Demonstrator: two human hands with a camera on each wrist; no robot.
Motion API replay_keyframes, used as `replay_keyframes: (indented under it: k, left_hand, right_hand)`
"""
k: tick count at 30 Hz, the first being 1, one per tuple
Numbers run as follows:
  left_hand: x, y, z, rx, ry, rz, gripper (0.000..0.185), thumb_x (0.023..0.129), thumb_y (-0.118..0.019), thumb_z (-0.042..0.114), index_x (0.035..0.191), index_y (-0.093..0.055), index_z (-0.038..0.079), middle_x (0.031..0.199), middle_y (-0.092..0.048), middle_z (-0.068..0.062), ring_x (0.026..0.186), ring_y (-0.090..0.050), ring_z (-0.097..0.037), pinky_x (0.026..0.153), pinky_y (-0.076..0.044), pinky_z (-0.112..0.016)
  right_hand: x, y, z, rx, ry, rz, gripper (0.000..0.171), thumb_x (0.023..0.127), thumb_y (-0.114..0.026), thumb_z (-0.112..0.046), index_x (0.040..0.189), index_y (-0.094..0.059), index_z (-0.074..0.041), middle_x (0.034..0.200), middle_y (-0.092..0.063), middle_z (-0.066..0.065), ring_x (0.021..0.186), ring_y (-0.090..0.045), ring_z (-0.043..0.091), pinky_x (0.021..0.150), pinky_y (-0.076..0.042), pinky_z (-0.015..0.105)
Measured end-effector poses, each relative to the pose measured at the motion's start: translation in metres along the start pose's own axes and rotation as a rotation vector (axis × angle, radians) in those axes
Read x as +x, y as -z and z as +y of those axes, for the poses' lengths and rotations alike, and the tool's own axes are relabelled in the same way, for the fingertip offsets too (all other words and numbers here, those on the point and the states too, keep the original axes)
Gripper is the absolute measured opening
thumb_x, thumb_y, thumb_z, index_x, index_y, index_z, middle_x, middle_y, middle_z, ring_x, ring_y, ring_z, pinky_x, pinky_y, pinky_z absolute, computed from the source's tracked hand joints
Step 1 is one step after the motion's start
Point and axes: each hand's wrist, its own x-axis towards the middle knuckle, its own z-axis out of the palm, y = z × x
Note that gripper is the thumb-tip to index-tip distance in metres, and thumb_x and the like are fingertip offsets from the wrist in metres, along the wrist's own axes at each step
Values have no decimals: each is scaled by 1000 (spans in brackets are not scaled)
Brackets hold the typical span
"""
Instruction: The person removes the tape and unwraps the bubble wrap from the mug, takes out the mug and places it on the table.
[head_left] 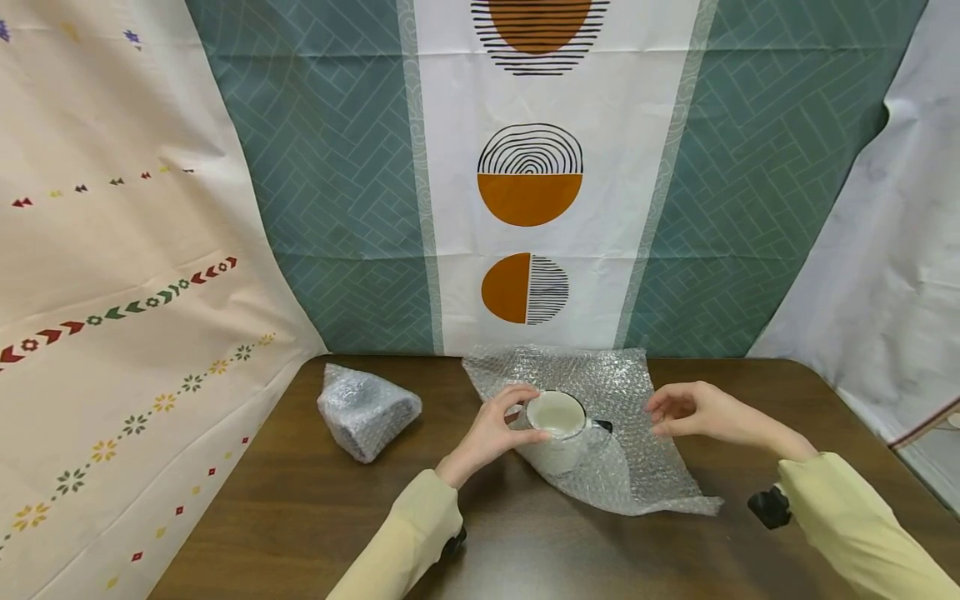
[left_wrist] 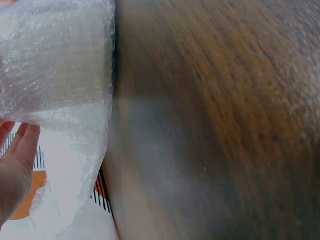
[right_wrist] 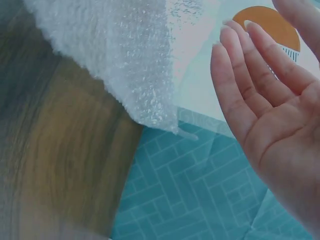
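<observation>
A white mug with a dark rim stands upright on a sheet of bubble wrap. One flap of the sheet covers its near side, and the dark-tipped handle points right. My left hand grips the mug from the left, thumb at the near rim and fingers behind. In the left wrist view, those fingers show against the wrapped side. My right hand hovers right of the sheet, holding nothing, its fingers loosely bent. The right wrist view shows its palm facing the bubble wrap, apart from it.
A bubble-wrapped bundle lies at the back left of the brown wooden table. Patterned cloth hangs behind the table's back edge, with lighter cloths at both sides.
</observation>
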Motion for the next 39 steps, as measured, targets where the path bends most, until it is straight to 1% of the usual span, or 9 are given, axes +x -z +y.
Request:
replay_keyframes:
  k: [6,13,18,22,26,33,39]
  left_hand:
    - [1,-1,0,3,-7,6,52,76,-74,7,121,-51,-6,126,-44,-18,117,-40,-32,91,-38,-44]
    - [0,0,1,0,2,-2,54,76,-74,8,123,-50,-6,127,-44,-17,118,-39,-31,92,-37,-43]
    - [0,0,-1,1,0,1,54,76,-74,8,123,-50,-6,127,-43,-19,117,-39,-31,92,-38,-43]
    - [0,1,0,-5,6,-5,55,76,-74,9,123,-50,-6,128,-43,-18,118,-39,-31,93,-37,-43]
    - [-1,0,0,-4,10,-4,54,77,-73,8,123,-50,-6,128,-43,-18,118,-39,-32,92,-37,-43]
    - [-1,0,-1,3,-1,7,53,75,-74,6,121,-51,-7,126,-44,-19,117,-39,-34,92,-38,-43]
    - [0,0,-1,-11,-6,2,54,75,-74,8,122,-51,-7,126,-44,-19,117,-40,-32,92,-38,-44]
  right_hand:
    - [5,0,-1,-21,10,33,25,84,-66,-14,105,-59,-1,94,-62,9,84,-59,17,69,-50,30]
    - [12,2,-6,-16,14,42,24,84,-66,-12,103,-59,0,93,-62,9,83,-60,18,69,-50,30]
    - [19,4,-12,-16,-26,50,25,84,-66,-16,103,-60,-1,94,-62,7,85,-60,19,71,-50,30]
    - [25,4,-13,-9,-52,50,26,85,-66,-18,104,-60,-1,95,-62,9,86,-60,20,72,-49,31]
    - [32,2,-12,1,-48,51,25,84,-66,-17,103,-61,-2,95,-62,9,86,-60,21,71,-49,32]
    - [46,-3,-10,-25,-27,31,26,85,-66,-17,104,-61,0,94,-63,6,84,-60,22,69,-50,33]
    - [57,-11,-8,-7,-31,13,26,85,-65,-18,105,-62,-1,96,-62,8,86,-58,22,70,-50,34]
